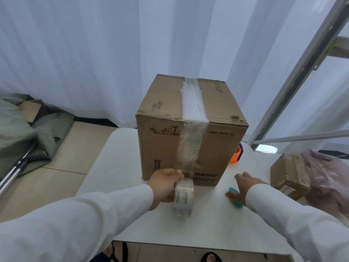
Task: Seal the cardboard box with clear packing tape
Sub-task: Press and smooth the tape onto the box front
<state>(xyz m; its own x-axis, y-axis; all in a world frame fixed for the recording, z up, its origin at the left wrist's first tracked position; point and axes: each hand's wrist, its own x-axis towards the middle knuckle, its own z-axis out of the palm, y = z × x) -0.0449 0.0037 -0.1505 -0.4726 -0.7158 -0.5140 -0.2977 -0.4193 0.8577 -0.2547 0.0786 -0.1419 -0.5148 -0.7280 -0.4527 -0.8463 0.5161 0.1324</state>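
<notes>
A brown cardboard box [217, 148] stands on a white table [117, 167]. A strip of clear packing tape [191, 110] runs across its top seam and down its near face. My left hand [164, 183] grips the clear tape roll [184, 197] at the foot of that face, and the strip still joins the roll. My right hand [242, 185] rests flat on the table to the right, its fingers over a small teal object [235, 198]. Whether the fingers grip the teal object is not visible.
An orange tape dispenser [236, 154] peeks out behind the box's right side. A smaller taped box [287, 174] and a crumpled plastic bag [326, 178] sit at the right. White curtains hang behind. A grey-green cloth heap [22, 133] lies on the floor at left.
</notes>
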